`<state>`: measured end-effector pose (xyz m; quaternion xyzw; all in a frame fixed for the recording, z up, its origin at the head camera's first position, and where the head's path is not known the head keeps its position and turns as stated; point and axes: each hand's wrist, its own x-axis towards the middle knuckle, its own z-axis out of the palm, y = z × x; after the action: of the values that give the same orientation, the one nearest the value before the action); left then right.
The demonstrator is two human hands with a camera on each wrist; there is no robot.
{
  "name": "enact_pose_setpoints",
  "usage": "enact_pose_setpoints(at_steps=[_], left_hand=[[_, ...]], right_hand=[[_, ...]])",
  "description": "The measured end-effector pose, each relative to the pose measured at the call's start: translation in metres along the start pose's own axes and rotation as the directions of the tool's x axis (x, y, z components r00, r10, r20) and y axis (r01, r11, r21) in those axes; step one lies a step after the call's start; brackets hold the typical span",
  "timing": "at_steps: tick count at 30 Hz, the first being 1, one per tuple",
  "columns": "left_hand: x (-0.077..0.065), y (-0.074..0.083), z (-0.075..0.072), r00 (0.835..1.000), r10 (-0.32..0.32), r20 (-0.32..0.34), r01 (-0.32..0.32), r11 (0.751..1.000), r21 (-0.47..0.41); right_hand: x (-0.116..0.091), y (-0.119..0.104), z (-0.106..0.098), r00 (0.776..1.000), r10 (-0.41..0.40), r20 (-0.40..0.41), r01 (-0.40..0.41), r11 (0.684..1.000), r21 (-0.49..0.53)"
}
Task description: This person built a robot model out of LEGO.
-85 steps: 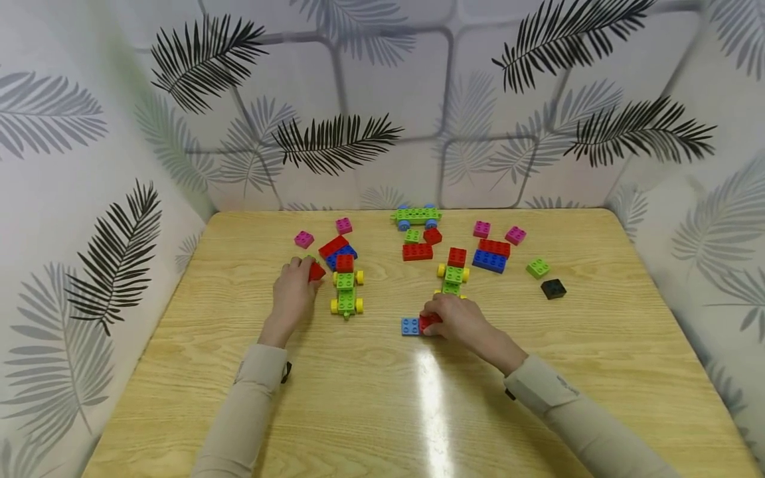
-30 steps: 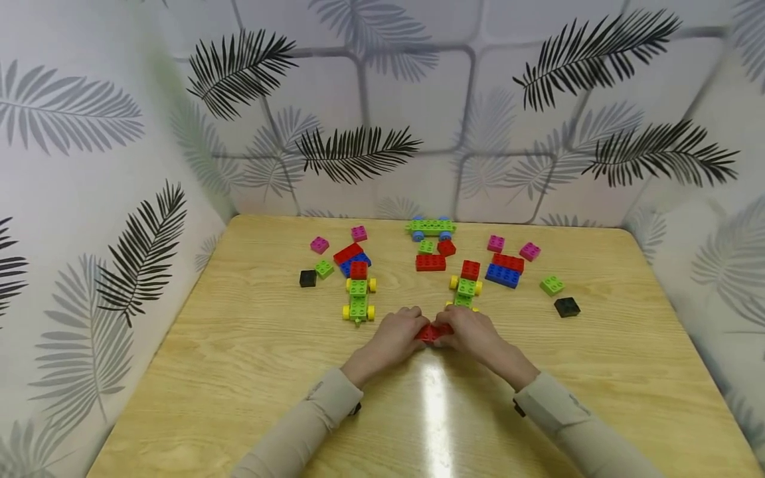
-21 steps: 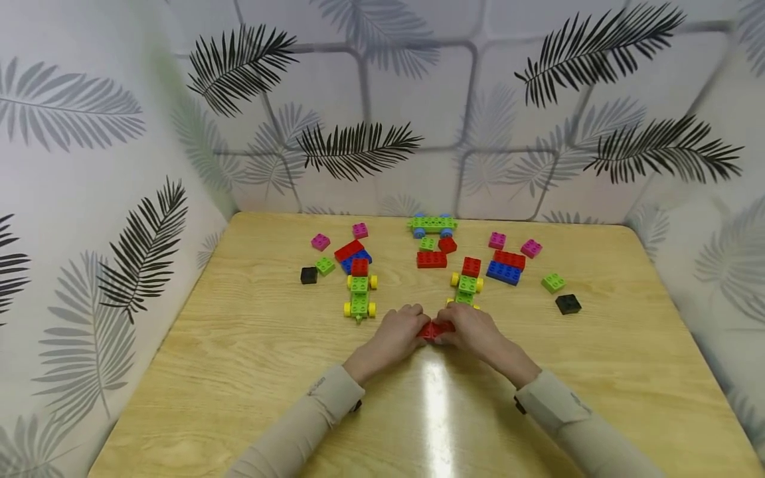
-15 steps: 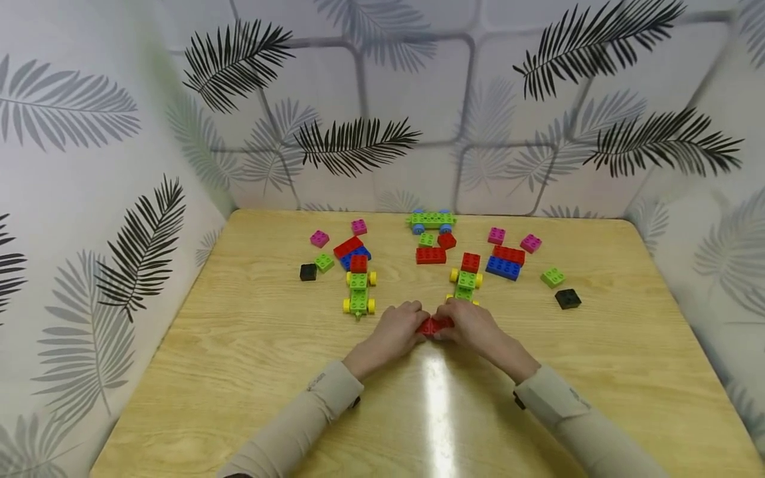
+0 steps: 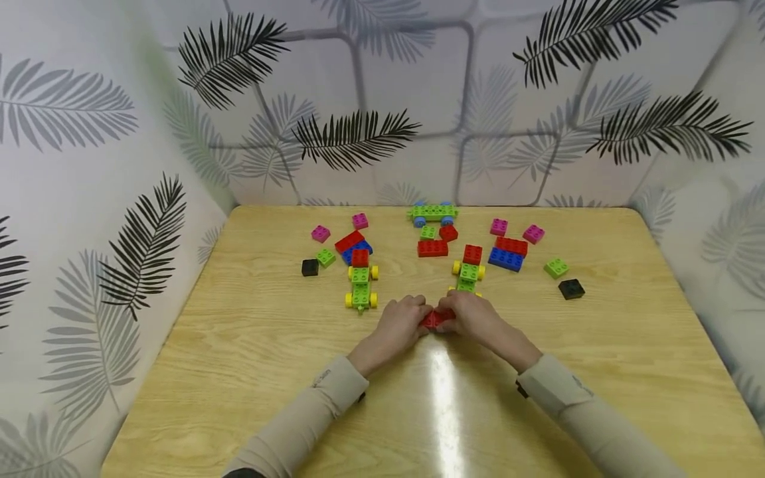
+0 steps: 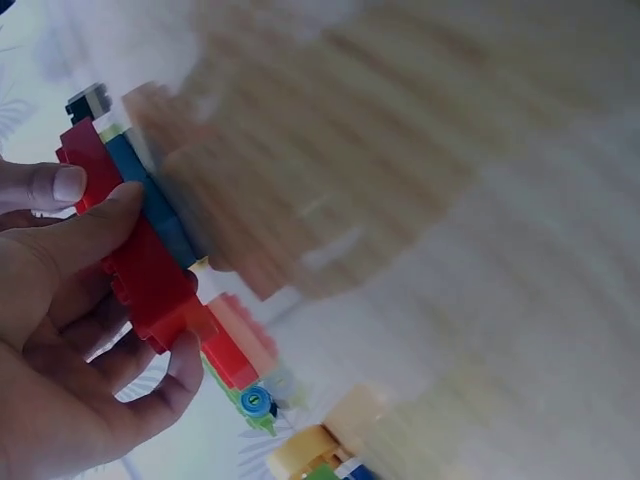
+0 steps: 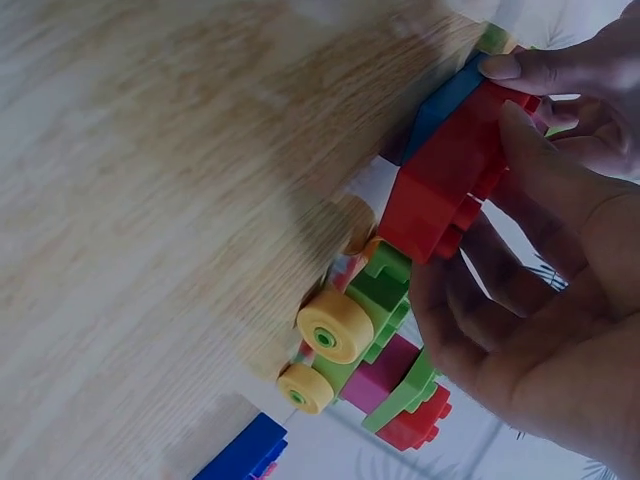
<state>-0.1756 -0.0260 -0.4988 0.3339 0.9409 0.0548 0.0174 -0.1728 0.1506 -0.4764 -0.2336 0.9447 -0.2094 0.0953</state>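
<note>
Two red bricks sit side by side on a blue brick point(image 7: 440, 110) at the middle of the table. My left hand point(image 5: 397, 326) pinches the left red brick point(image 5: 427, 321) between thumb and fingers. Across from it, my right hand point(image 5: 478, 320) grips the right red brick point(image 5: 442, 317) the same way. The hands almost meet, and in the head view they hide the blue brick. Just behind my right hand stands a green car with yellow wheels point(image 7: 335, 325), partly covered in the head view. Its twin, another green car point(image 5: 361, 292), stands left of my hands.
A green chassis with blue wheels point(image 5: 433, 213) stands at the table's back edge. Pink bricks point(image 5: 321, 233), a long red brick point(image 5: 433, 248) and a blue brick point(image 5: 506, 259) lie behind the hands. Black bricks point(image 5: 310, 267) lie at both sides, near light green bricks point(image 5: 557, 268).
My left hand has come from the far left to the centre, bringing a red brick onto the blue one. My right hand stays at the centre. Over the last second both hands hardly move.
</note>
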Motion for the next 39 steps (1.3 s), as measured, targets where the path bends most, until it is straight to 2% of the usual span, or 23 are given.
enact_pose_setpoints(at_steps=[7,11,14,23,26,30,34,36,39], left_hand=[[0.003,-0.019,-0.001,0.997,-0.005,0.083,0.016,0.991,-0.131],[0.004,-0.028,-0.007,0.997,-0.006,0.075,0.022,0.977,-0.211],[0.006,-0.031,-0.012,0.998,0.008,0.057,0.006,0.972,-0.235],[0.006,-0.025,-0.014,0.998,0.052,0.033,-0.049,0.996,-0.079],[0.006,-0.022,-0.014,0.998,0.052,0.024,-0.050,0.996,-0.069],[0.006,-0.017,-0.013,0.998,0.047,0.030,-0.045,0.996,-0.073],[0.003,-0.018,-0.013,0.998,0.042,0.055,-0.036,0.992,-0.119],[0.000,-0.023,-0.019,0.999,0.027,0.043,-0.020,0.986,-0.168],[-0.004,-0.036,-0.036,0.997,-0.039,-0.072,0.018,0.964,-0.265]], right_hand=[[0.007,0.000,-0.003,1.000,-0.008,0.007,0.008,1.000,-0.008],[0.011,-0.001,-0.005,1.000,-0.015,-0.018,0.015,1.000,-0.019],[0.012,0.000,-0.006,0.999,-0.019,-0.035,0.018,0.999,-0.039],[0.013,-0.004,-0.003,0.998,-0.043,-0.053,0.036,0.991,-0.128],[0.016,-0.007,-0.001,0.996,-0.058,-0.067,0.047,0.988,-0.146],[0.017,-0.009,0.000,0.997,-0.036,-0.073,0.027,0.991,-0.128],[0.016,-0.010,0.001,1.000,0.001,-0.025,-0.004,0.994,-0.106],[0.015,-0.011,0.001,1.000,0.013,0.012,-0.012,0.995,-0.103],[0.013,-0.014,0.000,0.999,0.028,0.042,-0.023,0.994,-0.104]])
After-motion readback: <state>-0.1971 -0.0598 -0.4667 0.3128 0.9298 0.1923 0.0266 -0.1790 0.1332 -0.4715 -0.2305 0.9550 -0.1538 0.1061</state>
